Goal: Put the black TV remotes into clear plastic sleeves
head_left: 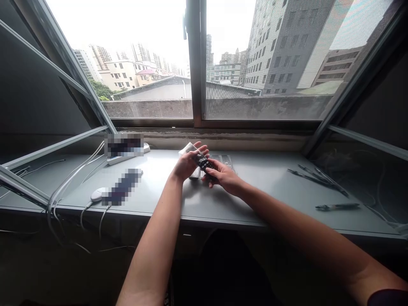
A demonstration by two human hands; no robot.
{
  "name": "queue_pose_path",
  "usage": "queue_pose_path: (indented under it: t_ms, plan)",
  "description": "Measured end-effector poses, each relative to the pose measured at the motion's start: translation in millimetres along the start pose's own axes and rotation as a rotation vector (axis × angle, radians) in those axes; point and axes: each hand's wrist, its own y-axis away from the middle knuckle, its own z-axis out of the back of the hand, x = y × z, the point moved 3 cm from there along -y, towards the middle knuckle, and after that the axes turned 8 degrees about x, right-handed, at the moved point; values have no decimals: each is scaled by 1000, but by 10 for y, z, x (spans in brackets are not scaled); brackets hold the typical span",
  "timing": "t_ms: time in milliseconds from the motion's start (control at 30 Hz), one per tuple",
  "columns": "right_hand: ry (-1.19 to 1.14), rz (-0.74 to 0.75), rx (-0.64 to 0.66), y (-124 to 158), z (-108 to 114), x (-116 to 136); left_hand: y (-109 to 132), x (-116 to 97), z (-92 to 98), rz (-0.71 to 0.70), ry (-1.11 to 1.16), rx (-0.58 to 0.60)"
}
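Over the grey desk (264, 178), the left hand (185, 165) and right hand (225, 176) are both gripping a small black remote (204, 162) inside a clear wrapper (188, 148) (probably light, rigid, slippery); pinching its long edges is looking safest.

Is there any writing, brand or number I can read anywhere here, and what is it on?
No text can be read.
Remote control, held by the left hand and the right hand: button marks too small to read.
Upper pixelated patch and lower pixelated patch on the desk: blurred out, unreadable.
Buildings outside the window: no legible signs.
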Motion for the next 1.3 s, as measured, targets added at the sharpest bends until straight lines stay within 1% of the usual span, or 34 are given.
queue_pose_path:
  t_ms: [133, 267, 367, 433, 600, 767, 967, 1033, 1100, 1133, 1233, 1300]
  plan:
    - [-33, -76, 73, 20, -26, 2, -13, -8, 12, -14, 58, -10]
    - [6, -221, 212, 55, -53, -29, -20, -61, 5, -113, 115, -54]
    - [29, -232, 225, 64, -50, -38, -9, -67, -10, -121, 91, -52]
    - [20, -200, 213, 57, -46, -39, 5, -46, -28, -79, 54, -16]
    - [-16, -125, 174, 32, -37, -43, 44, 37, -70, 115, -86, 97]
    - [3, -98, 152, 46, -69, -18, 71, 45, -53, 160, -109, 159]
    - [52, -67, 134, 46, -69, -16, 99, 76, -68, 318, -127, 249]
    - [57, -75, 149, 42, -59, -26, 85, 69, -86, 284, -92, 249]
    - [53, -104, 179, 44, -61, -36, 50, 37, -70, 177, -24, 185]
    - [47, -123, 195, 47, -68, -39, 28, 16, -41, 117, 20, 124]
    - [28, -184, 220, 64, -101, -44, -39, -42, 107, -17, 148, -117]
    - [18, -210, 216, 72, -123, -46, -73, -74, 192, -80, 205, -240]
